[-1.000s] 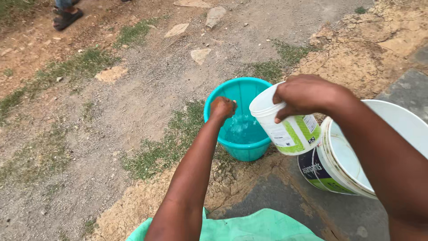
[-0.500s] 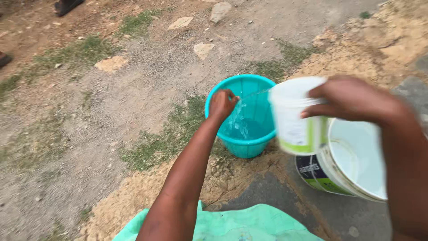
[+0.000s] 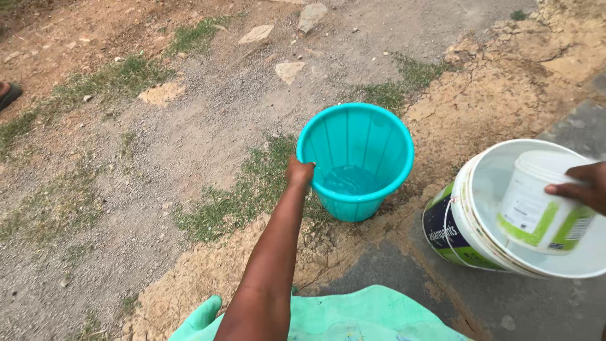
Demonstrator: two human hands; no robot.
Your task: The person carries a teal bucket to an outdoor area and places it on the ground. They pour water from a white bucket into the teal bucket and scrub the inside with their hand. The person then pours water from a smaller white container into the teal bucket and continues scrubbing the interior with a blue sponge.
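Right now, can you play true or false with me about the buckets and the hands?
1. The left hand grips the rim of the teal bucket. True.
2. The teal bucket is dry inside. False: a little water lies at its bottom.
3. The right hand holds a small white tub inside the big white bucket. True.
4. The big white bucket stands straight up. False: it tilts toward the camera.
5. The teal bucket sits on the green cloth. False: it stands on bare soil beside a grass patch, and the cloth lies nearer the camera.
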